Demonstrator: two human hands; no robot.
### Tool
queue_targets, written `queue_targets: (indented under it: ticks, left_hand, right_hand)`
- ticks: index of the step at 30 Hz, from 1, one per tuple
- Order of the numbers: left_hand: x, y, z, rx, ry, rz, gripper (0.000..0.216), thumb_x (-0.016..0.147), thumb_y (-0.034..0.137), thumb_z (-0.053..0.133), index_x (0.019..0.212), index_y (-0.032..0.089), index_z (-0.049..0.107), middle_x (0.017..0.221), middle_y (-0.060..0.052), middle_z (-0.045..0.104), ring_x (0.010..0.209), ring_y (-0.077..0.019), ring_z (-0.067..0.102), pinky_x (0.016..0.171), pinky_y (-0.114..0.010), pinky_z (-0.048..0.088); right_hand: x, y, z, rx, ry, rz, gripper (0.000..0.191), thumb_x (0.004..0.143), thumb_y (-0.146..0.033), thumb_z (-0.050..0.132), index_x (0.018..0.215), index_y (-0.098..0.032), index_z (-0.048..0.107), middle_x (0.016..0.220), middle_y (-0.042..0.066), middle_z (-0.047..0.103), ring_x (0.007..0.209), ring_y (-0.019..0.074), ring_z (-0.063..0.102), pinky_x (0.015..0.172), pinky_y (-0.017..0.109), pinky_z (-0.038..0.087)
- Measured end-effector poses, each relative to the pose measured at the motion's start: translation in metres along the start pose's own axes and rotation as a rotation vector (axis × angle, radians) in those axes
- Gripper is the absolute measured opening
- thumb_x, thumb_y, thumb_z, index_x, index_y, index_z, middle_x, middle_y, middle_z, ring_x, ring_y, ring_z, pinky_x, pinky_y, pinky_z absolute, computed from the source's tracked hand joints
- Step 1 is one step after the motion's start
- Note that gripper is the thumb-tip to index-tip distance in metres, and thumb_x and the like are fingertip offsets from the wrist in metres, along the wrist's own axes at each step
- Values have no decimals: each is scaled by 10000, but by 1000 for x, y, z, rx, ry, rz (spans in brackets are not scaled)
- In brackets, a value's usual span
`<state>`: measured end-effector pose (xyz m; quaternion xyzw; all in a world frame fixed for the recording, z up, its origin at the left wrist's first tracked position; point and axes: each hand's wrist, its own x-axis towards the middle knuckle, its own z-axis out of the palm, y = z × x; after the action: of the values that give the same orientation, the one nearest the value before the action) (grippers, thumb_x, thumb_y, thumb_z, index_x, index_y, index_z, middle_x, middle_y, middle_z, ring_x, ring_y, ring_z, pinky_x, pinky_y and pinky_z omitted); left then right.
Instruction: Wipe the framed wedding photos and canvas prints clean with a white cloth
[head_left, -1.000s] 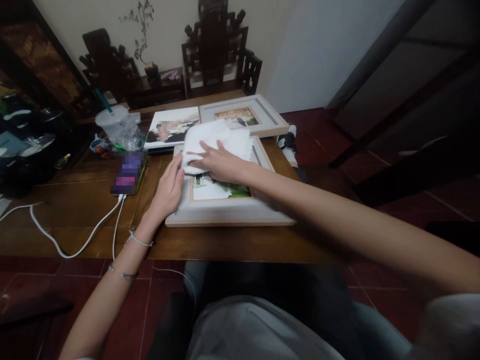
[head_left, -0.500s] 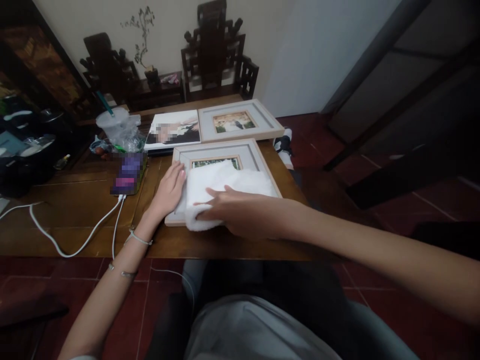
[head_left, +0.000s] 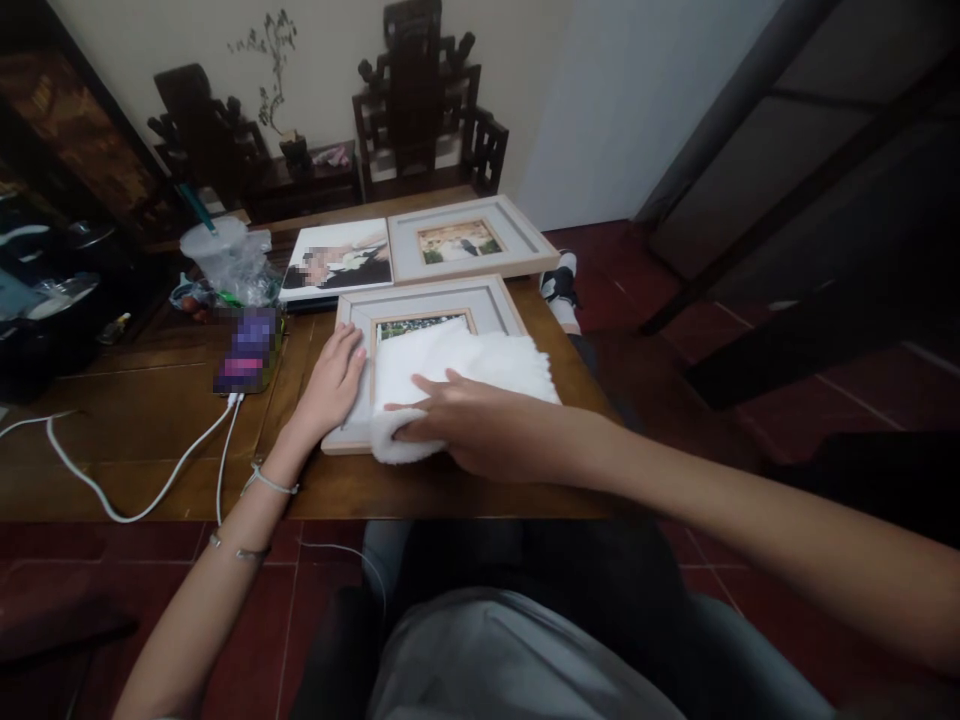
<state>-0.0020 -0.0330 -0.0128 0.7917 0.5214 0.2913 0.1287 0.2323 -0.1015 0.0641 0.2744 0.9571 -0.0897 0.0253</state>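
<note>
A wooden picture frame with a pale mat lies flat near the table's front edge. My left hand rests on its left side, fingers laid flat. Over the lower and right part of the frame is a folded white towel. My right hand presses on this towel and grips its rolled near edge, with some fingers tucked out of sight. Only the top of the picture inside the frame shows; the towel hides the rest.
Behind lie a second picture frame and a white-edged photo panel. A phone with white cables, a plastic cup and crumpled plastic bags sit left on the wooden table. A person's shoe shows beyond the right edge.
The towel and my right hand have slid slightly right across the frame, and the towel now covers more of its right edge. My left hand stays on the left side. The view has shifted slightly.
</note>
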Motion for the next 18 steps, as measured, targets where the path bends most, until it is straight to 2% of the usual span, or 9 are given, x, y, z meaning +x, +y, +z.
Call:
queue_targets:
  ticks: [3,6,8,11,14,18]
  left_hand:
    - [0,0,-1,0,-5,2,503,1050,425,343,1411,136,540,1567,-170,484,1508,-258,386,1261,-502,270]
    - [0,0,-2,13,-12,18,492,1045,404,363,1409,127,545,1561,-172,490,1505,-258,390,1262,-494,273]
    - [0,-1,-2,22,-19,32,478,1044,399,377,1395,132,562,1555,-167,498,1511,-263,380,1260,-501,277]
    - [0,0,-2,41,-50,49,457,1038,390,409,1360,127,600,1539,-169,516,1527,-280,346,1256,-527,278]
    - [-1,2,-3,59,-74,48,448,1032,369,431,1357,116,608,1538,-174,516,1534,-288,329,1256,-541,268]
    - [-1,4,-4,66,-79,32,446,1027,343,446,1366,99,601,1545,-184,507,1537,-294,321,1260,-529,267]
  right_hand:
    - [7,-2,9,-72,45,-46,573,794,57,453,1248,-208,681,1292,119,680,1346,358,496,1041,544,434]
    - [-9,3,8,-64,49,-38,542,776,43,492,1197,-222,708,1173,102,723,1265,318,569,1022,474,457]
    - [-27,7,2,-48,30,30,514,754,29,509,1127,-236,744,1088,94,743,1143,298,644,965,426,490]
    - [-54,13,-11,-32,-47,209,544,740,8,491,1121,-258,773,1072,103,755,1016,308,703,877,428,534]
    - [-69,22,-19,-36,-128,342,584,747,-1,464,1152,-278,782,1174,119,747,1072,338,704,877,453,548]
    - [-66,50,-15,-3,-90,470,595,772,-20,455,1190,-293,777,1427,111,626,1133,319,687,940,442,531]
